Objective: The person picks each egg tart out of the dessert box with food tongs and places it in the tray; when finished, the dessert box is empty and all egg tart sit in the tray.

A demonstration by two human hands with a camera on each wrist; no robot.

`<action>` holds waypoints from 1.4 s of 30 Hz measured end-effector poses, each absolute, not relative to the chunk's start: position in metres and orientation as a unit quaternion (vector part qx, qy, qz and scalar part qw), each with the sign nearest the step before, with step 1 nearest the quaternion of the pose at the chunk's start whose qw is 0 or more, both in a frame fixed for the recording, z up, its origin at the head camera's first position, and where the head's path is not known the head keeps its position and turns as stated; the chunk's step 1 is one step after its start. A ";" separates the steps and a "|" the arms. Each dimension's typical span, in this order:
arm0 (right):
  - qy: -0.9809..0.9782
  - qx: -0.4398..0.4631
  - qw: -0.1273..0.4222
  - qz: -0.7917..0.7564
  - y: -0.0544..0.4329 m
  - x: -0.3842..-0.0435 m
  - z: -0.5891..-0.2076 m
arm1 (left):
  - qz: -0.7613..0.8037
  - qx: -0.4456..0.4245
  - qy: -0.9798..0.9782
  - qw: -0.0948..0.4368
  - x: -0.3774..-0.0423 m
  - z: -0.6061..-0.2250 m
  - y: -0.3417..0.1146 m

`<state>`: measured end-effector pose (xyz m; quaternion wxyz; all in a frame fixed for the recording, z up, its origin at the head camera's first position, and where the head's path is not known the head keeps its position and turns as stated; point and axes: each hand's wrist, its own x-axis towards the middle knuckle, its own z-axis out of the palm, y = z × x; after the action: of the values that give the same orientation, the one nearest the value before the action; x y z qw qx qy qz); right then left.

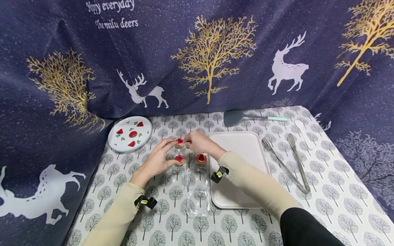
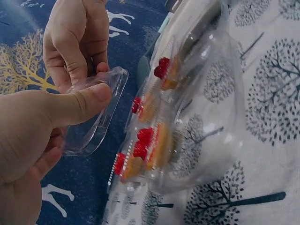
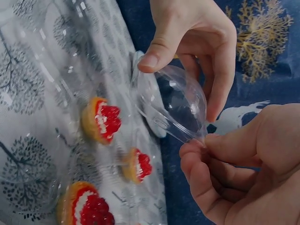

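Between my two hands is a clear plastic domed lid (image 3: 180, 96), raised above the table. My left hand (image 1: 158, 159) grips it with the thumb on one side and the fingers on the other. My right hand (image 3: 248, 159) pinches the lid's edge between thumb and fingertips. Below them a clear plastic container (image 1: 198, 205) with several compartments lies on the tablecloth. Small tarts topped with red berries sit in its far part, among them one tart (image 1: 201, 158) near my right hand and another tart (image 1: 179, 159) by my left thumb. The nearer compartments hold nothing visible.
A white plate (image 1: 144, 136) with red fruit designs is at the back left. Right of the container lies a pale rectangular tray (image 1: 237, 201), partly under my right forearm. Beyond are a spatula (image 1: 234, 118), metal tongs (image 1: 295, 160) and a white spoon (image 1: 303, 133).
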<state>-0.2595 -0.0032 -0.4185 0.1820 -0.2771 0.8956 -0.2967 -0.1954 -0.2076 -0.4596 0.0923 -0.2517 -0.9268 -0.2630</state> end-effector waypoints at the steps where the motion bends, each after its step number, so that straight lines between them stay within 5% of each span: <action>1: 0.895 -0.280 0.175 -0.299 -0.003 -0.259 -0.417 | -0.260 -0.252 -0.927 0.097 -0.195 -0.459 -0.207; 18: 0.887 -0.293 0.074 -0.348 0.000 -0.242 -0.405 | -0.254 -0.209 -0.931 0.157 -0.188 -0.449 -0.200; 42: 0.809 -0.459 -0.155 -0.333 0.015 -0.217 -0.415 | -0.346 -0.108 -0.927 0.098 -0.172 -0.444 -0.194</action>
<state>-0.2173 0.0151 -0.4154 -0.1548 -0.4587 0.8093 -0.3327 -0.1716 -0.1937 -0.4437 0.0975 -0.1081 -0.9270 -0.3457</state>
